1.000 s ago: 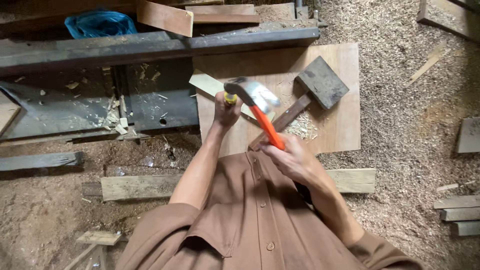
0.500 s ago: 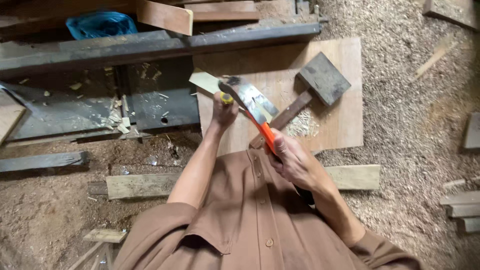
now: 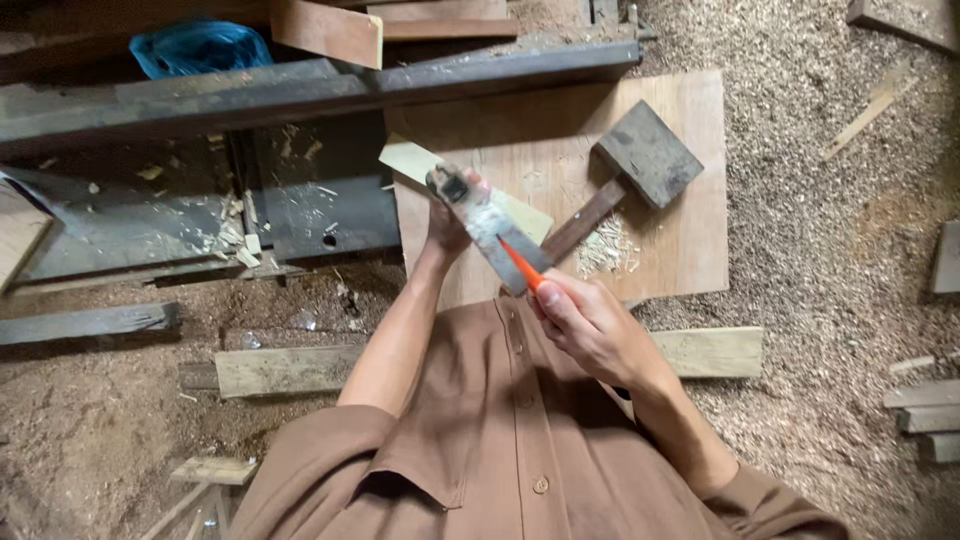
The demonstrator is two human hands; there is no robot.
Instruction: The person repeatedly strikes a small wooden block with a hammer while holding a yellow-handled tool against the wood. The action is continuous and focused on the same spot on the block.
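I see sawdust-covered floor (image 3: 820,220), dark metal beam (image 3: 300,90) across far side. Plywood board (image 3: 690,240) lies on floor; wooden mallet (image 3: 640,160) rests near its far right corner. My left hand (image 3: 450,225) clamps pale wood strip (image 3: 420,160) over board's left edge. My right hand (image 3: 585,325) closed around orange-handled hatchet (image 3: 490,225), blade against strip.

A brown button-front shirt (image 3: 500,440) with an open collar fills the lower middle of the frame. Small matching buttons run down its placket, and both sleeves are pushed above the elbows.
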